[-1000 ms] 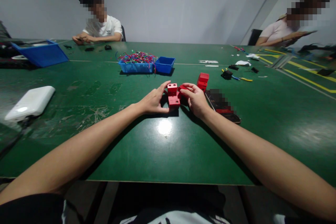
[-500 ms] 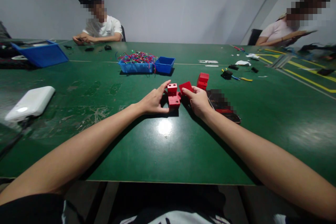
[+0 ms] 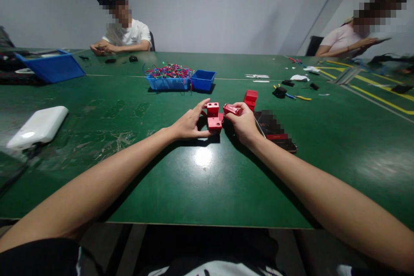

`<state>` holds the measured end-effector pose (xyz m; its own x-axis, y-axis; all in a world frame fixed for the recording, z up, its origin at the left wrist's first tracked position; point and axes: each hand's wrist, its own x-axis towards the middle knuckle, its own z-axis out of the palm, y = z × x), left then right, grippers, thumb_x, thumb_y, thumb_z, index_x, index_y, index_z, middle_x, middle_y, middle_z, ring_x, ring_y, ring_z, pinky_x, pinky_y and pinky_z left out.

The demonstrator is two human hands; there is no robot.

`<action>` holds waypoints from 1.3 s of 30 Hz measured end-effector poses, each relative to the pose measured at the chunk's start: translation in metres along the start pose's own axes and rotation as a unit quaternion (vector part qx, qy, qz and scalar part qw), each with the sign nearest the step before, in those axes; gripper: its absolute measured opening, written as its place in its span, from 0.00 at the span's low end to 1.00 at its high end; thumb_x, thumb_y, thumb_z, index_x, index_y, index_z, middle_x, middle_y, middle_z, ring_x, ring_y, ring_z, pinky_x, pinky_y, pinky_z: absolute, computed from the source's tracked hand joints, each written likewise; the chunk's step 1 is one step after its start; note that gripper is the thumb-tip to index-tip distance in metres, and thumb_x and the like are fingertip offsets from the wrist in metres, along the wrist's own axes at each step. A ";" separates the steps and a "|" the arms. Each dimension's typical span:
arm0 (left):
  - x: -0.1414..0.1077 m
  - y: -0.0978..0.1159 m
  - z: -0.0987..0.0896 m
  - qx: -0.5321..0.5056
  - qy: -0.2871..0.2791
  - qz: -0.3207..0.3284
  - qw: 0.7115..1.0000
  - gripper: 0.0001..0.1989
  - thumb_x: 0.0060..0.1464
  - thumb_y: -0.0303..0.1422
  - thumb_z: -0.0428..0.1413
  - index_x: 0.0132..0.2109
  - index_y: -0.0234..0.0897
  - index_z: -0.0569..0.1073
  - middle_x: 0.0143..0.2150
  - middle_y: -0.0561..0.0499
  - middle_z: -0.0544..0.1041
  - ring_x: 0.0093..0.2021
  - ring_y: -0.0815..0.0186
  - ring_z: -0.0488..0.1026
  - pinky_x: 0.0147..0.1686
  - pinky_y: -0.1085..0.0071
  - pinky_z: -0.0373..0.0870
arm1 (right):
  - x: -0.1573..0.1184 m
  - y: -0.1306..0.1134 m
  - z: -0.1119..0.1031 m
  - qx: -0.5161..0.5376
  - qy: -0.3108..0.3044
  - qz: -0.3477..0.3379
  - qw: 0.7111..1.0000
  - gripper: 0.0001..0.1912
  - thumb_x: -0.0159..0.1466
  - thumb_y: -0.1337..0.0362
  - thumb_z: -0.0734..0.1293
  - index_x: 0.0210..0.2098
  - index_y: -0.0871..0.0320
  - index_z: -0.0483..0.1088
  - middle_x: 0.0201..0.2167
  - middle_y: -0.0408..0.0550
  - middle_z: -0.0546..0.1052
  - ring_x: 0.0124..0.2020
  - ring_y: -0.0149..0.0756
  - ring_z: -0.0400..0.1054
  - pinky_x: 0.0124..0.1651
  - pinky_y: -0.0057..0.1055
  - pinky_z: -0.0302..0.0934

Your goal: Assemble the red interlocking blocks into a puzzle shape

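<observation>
A red stepped block with small holes stands on the green table, its lower step toward me. My left hand is around its left side, the thumb at the near bottom edge and the fingers at the far edge. Just right of it, my right hand pinches a small red piece between thumb and fingers. A gap shows between that piece and the block. Behind my right hand stands another red block.
A dark flat packet lies right of my right hand. Farther back are a blue bin of colored wires, a blue bin and pliers. A white device lies left. Two people sit across the table.
The small red piece in my right hand has turned, from showing a broad flat face to showing a narrower side. My left hand has hardly moved.
</observation>
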<state>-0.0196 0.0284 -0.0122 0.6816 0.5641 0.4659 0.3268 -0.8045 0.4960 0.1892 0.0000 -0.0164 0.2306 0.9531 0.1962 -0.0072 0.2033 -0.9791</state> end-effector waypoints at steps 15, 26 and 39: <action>0.001 0.003 -0.003 -0.010 -0.006 -0.029 1.000 0.46 0.53 0.50 0.62 0.70 0.37 0.51 0.66 0.34 0.66 0.59 0.47 0.72 0.61 0.49 0.67 | -0.004 -0.006 0.002 0.040 -0.001 -0.042 0.998 0.13 0.47 0.65 0.73 0.32 0.57 0.69 0.27 0.39 0.76 0.30 0.32 0.69 0.37 0.31 0.64; 0.001 0.001 -0.001 -0.046 -0.001 -0.008 0.999 0.44 0.51 0.47 0.64 0.66 0.39 0.52 0.62 0.36 0.69 0.59 0.49 0.73 0.60 0.50 0.68 | -0.001 -0.002 0.003 0.070 -0.018 -0.018 0.997 0.19 0.46 0.70 0.68 0.39 0.57 0.74 0.34 0.45 0.81 0.36 0.37 0.75 0.41 0.35 0.69; 0.000 -0.001 0.000 -0.015 -0.005 -0.002 1.000 0.45 0.53 0.48 0.62 0.68 0.38 0.50 0.65 0.32 0.65 0.61 0.45 0.71 0.61 0.46 0.67 | 0.002 0.002 0.000 0.080 0.034 -0.011 0.996 0.31 0.46 0.58 0.78 0.47 0.55 0.68 0.48 0.52 0.79 0.47 0.42 0.77 0.54 0.43 0.70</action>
<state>-0.0200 0.0290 -0.0129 0.6866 0.5655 0.4569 0.3100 -0.7962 0.5196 0.1892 0.0019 -0.0180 0.2974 0.9317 0.2086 -0.1546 0.2626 -0.9524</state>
